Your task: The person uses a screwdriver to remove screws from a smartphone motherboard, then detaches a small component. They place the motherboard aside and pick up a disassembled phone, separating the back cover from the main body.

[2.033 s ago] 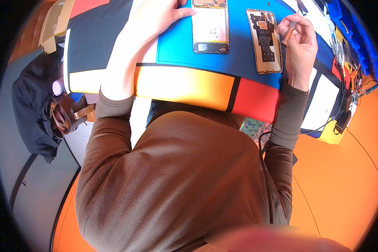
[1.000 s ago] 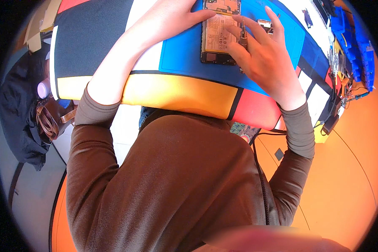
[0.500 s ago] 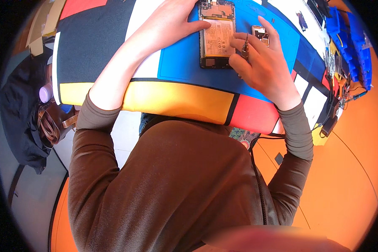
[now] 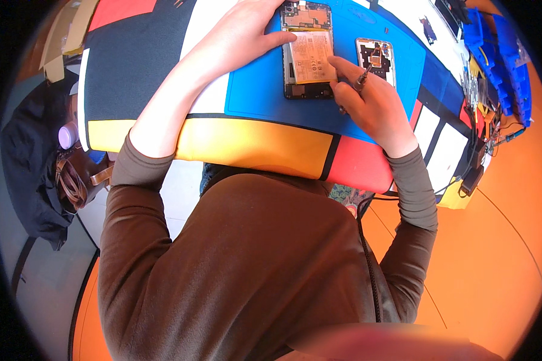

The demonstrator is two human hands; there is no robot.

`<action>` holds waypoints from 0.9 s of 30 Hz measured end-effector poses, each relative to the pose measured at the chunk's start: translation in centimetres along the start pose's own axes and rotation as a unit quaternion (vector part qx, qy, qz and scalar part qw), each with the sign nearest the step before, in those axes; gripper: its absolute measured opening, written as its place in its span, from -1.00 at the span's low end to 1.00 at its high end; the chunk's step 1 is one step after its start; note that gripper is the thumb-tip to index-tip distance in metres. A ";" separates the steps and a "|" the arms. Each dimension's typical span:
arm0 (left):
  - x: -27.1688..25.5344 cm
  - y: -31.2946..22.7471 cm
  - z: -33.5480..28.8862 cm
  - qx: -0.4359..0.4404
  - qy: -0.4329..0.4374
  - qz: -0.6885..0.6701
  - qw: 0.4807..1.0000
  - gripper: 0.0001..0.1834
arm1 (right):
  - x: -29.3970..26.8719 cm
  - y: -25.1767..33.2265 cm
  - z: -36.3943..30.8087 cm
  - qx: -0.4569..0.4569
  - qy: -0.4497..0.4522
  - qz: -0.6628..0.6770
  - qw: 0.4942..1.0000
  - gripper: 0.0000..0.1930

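Observation:
An opened phone (image 4: 307,95) lies on a blue mat (image 4: 253,90), its circuit board and pale battery (image 4: 310,57) bare. The battery sits slightly askew, its lower right corner over the phone's edge. My left hand (image 4: 244,36) steadies the phone from the upper left, thumb stretched onto the battery's upper left; its other fingers are partly cut off by the frame's top. My right hand (image 4: 370,105) has thumb and index finger at the battery's lower right edge. A slim screwdriver (image 4: 362,79) is tucked within that hand. Just beyond it rests a phone cover part (image 4: 379,51).
Blue parts bins (image 4: 488,54) stand at the far right, beside a cluster of tools and cables (image 4: 479,108). A colour-blocked cloth (image 4: 253,141) covers the table. Left of the table are a dark garment (image 4: 36,162) and a brown bag (image 4: 72,180).
My right hand has turned and drawn slightly down, uncovering the cover part. The battery has shifted askew toward the right edge of the phone. My left hand has barely moved.

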State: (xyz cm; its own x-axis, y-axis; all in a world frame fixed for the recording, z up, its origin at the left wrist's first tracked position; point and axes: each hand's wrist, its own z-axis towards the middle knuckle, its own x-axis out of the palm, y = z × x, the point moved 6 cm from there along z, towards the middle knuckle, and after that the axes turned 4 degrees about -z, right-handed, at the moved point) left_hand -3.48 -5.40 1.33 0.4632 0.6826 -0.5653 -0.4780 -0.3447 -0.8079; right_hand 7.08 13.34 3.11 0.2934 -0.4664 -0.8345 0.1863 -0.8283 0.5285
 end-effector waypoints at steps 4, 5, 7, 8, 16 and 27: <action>-0.2 -0.1 0.0 0.016 0.004 -0.008 1.000 -0.16 | 0.0 -0.3 -0.4 0.002 -0.014 0.049 0.999 -0.57; -0.3 -0.1 0.0 0.022 0.015 -0.001 1.000 -0.14 | 0.1 -0.5 -0.4 0.016 -0.007 0.058 0.998 -0.57; -0.4 -0.2 0.2 0.034 0.036 0.011 0.999 -0.10 | 0.3 -0.7 -0.5 0.029 -0.008 0.073 0.997 -0.58; -0.5 -0.1 0.2 0.026 0.038 0.010 0.999 -0.08 | 0.4 -0.8 -0.5 0.028 -0.015 0.079 0.996 -0.58; -0.5 -0.4 0.3 0.011 0.050 0.008 0.999 -0.04 | 0.1 -0.3 -1.3 0.031 -0.066 0.122 0.990 -0.59; -0.2 -0.1 0.3 0.024 0.020 0.031 0.999 -0.13 | -0.9 1.3 0.3 -0.118 -0.269 0.146 0.945 -0.63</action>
State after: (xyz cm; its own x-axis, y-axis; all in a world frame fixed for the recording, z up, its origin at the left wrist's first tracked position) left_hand -3.71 -5.35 1.61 0.4598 0.6342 -0.6215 -0.5416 -0.3543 -0.7623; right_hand 6.78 12.62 4.54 -0.1417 -0.8068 -0.5735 0.3941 -0.5775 0.7150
